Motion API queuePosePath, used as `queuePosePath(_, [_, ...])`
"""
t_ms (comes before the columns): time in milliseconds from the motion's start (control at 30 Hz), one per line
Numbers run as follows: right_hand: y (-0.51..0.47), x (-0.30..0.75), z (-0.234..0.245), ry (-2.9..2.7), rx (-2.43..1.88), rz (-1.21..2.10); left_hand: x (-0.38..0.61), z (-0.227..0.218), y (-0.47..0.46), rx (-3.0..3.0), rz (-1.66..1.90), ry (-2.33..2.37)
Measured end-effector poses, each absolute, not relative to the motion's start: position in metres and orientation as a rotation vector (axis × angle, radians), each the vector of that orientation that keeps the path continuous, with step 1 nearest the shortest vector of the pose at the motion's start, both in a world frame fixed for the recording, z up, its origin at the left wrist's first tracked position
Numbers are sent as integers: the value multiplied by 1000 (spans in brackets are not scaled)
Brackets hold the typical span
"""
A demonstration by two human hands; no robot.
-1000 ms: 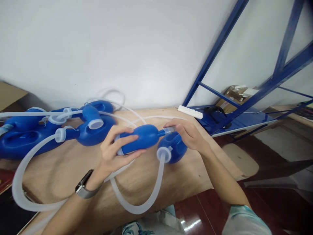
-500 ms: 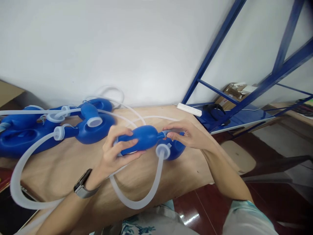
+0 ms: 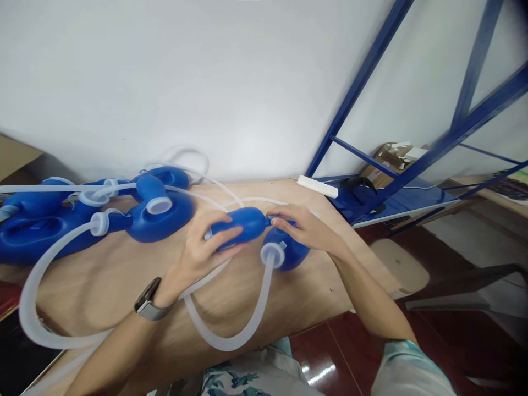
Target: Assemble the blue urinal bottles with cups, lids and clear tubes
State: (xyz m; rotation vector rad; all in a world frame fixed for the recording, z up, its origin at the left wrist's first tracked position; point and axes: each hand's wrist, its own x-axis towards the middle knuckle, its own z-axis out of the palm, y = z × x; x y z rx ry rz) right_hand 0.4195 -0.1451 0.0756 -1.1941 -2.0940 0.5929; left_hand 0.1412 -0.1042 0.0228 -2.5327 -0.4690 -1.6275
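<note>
My left hand point(image 3: 203, 250) is wrapped round a blue rubber bulb point(image 3: 243, 223) held just above the wooden table point(image 3: 124, 286). My right hand point(image 3: 302, 228) pinches the bulb's narrow right end, where a thin clear tube joins it. Under the right hand lies a blue ring-shaped container point(image 3: 289, 250) with a white collar point(image 3: 270, 254), from which a thick translucent hose point(image 3: 231, 330) loops toward me. A watch is on my left wrist.
Several more blue containers point(image 3: 160, 212) with white collars and hoses lie at the table's far left. A white power strip point(image 3: 317, 187) sits at the back right edge. A blue metal rack point(image 3: 412, 165) stands to the right, and a stool point(image 3: 406, 264) beside the table.
Both hands have shifted slightly away from me and lower with the bulb. The right hand's fingers have closed in nearer to the bulb's tip.
</note>
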Motion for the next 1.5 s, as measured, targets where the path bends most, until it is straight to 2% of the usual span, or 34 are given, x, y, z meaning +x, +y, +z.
queuePosePath(133, [-142, 413, 59, -1976, -1218, 233, 147, 22, -99, -2513, -1807, -833])
queuePosePath(233, [-151, 405, 33, -1579, -1240, 70, 146, 25, -98, -2456, -1900, -989])
queuePosePath(300, [-155, 398, 17, -1364, -1265, 253, 145, 28, -98, -2434, -1923, -1018])
queuePosePath(433, [-147, 384, 6, -1275, -1118, 864, 145, 34, -101, -2439, -1933, -987])
queuePosePath(500, [-139, 381, 8, -1256, -1014, 961, 147, 36, -104, -2473, -1914, -951])
queuePosePath(900, [-128, 386, 14, -1314, -983, 978, 144, 39, -103, -2461, -1928, -972])
queuePosePath(1267, [-133, 382, 28, -1438, -1169, 654, 144, 34, -102, -2515, -1843, -970])
queuePosePath(1500, [-131, 388, 29, -1450, -1168, 771, 143, 31, -99, -2500, -1802, -865])
